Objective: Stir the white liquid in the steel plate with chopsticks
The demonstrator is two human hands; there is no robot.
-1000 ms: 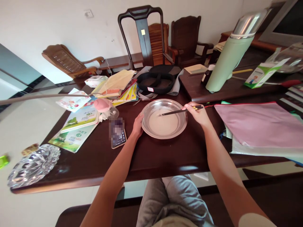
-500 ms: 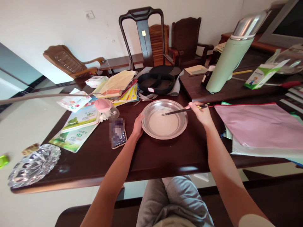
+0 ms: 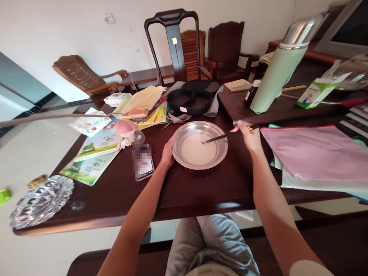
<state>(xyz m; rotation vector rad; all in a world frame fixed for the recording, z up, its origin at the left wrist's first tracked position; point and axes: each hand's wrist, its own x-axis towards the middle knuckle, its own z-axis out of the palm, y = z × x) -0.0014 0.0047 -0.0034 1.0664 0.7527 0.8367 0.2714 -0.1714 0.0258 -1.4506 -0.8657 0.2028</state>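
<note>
A shallow round metal bowl (image 3: 222, 156) sits on the dark wooden table, with a pale, milky mixture (image 3: 195, 150) inside it. My left hand (image 3: 168, 152) grips the bowl's left rim, its fingers partly hidden by the side. In my right hand (image 3: 249, 137), above the table to the right of the bowl, is a pair of black chopsticks (image 3: 227, 135). They slant down to the left over the bowl's right rim, and their tips touch the surface of the mixture near its middle.
Left of the bowl lie a phone (image 3: 144, 163), a pink-lidded bottle (image 3: 126, 129) and booklets (image 3: 97, 147). A glass dish (image 3: 43, 201) stands at the left corner. Behind is a black bag (image 3: 189, 100); right are a green thermos (image 3: 277, 74) and a pink zip pouch (image 3: 313, 153).
My right hand has moved right and slightly down, drawing the chopstick tips right through the mixture. My left hand and the bowl have stayed put.
</note>
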